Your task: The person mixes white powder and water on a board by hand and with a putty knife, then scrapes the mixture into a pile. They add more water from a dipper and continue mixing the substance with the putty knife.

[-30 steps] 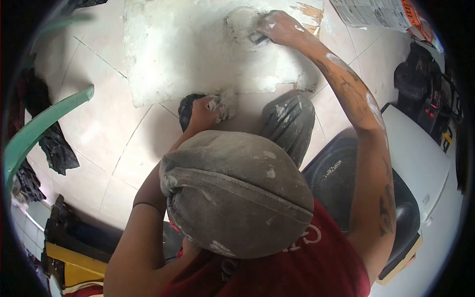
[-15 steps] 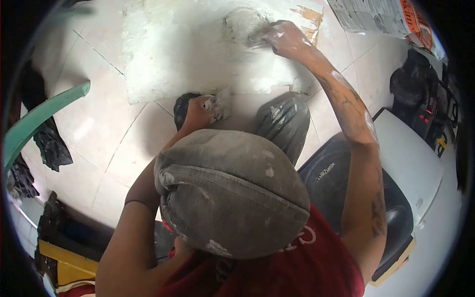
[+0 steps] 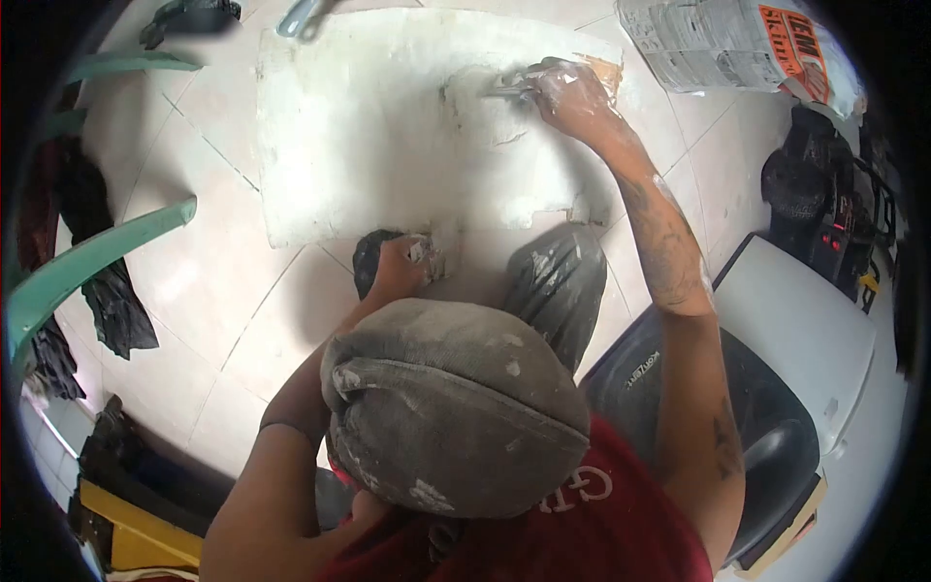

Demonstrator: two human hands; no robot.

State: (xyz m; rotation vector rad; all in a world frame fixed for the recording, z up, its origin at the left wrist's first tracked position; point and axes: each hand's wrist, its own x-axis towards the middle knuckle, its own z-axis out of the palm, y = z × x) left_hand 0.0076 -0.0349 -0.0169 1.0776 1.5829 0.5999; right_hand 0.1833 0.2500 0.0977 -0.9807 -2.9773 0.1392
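A white, putty-smeared board [image 3: 325, 136] lies on the floor, its far right corner bare brown. Over the right part of the board, my right hand [image 3: 574, 102], smeared with white, is closed around a putty knife [image 3: 508, 88]. The flat blade points left over a patch of wet white putty [image 3: 475, 114] on the board. Close to my knee, just off the board's near edge, my left hand [image 3: 402, 266] is closed on a putty-covered piece [image 3: 427, 260], whose kind I cannot make out.
A printed paper sack [image 3: 718, 44] lies at the upper right. A black plastic seat [image 3: 747, 417] and a white panel [image 3: 795, 335] stand on the right. Green curved legs [image 3: 107, 252] and black cloth [image 3: 116, 301] are on the left. A blue-grey handle [image 3: 295, 17] touches the far edge.
The view has shifted, showing more of the board's far side. The putty mound looks flatter and more spread out. The putty knife's blade now shows more clearly in my right hand.
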